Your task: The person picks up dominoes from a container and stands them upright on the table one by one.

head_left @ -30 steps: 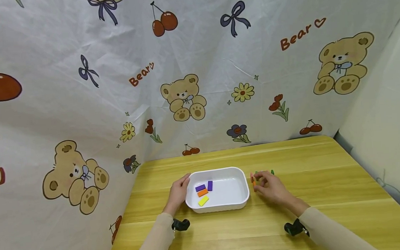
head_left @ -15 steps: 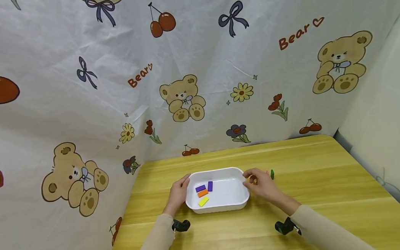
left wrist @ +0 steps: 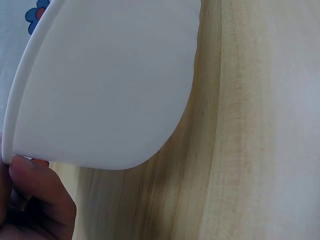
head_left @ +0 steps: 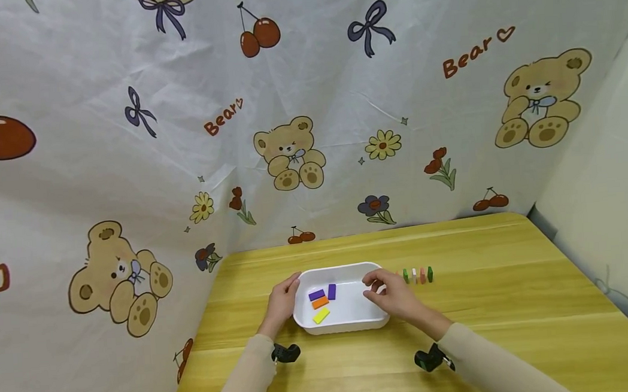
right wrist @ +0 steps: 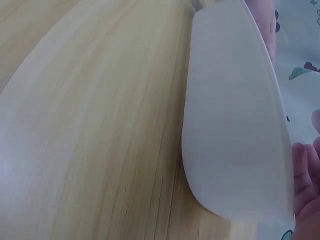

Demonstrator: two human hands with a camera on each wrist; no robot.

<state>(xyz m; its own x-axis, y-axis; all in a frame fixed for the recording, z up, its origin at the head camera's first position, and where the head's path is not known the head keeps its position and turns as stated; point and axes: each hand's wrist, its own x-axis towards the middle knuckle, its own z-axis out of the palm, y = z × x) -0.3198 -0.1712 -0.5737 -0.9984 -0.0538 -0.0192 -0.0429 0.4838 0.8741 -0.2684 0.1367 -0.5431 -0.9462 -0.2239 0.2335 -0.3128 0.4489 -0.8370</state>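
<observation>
My left hand (head_left: 281, 304) grips the left rim of a white rectangular tub (head_left: 349, 326), thumb and fingers pinching its edge in the left wrist view. Inside the tub, on the left, lie two purple blocks (head_left: 332, 291), an orange block (head_left: 320, 303) and a yellow block (head_left: 321, 315). Over the tub's right end, my right hand (head_left: 396, 299) has bent fingers, with thumb and index fingertips apart. I cannot tell whether it holds a block. The right wrist view shows its fingers (right wrist: 304, 172) beside the tub's rim, partly cut off by the frame edge.
To the right of the tub, behind my right hand, several small blocks stand in a row: green (head_left: 406, 275), white (head_left: 414, 275), pink (head_left: 422, 275) and dark green (head_left: 430, 274). A wooden table (head_left: 493, 305) lies beneath, with a patterned cloth (head_left: 342, 212) hanging behind it.
My right hand has moved left from the block row, across the tub's right rim, to above its inside. The row shows again behind it. My left hand stays on the rim.
</observation>
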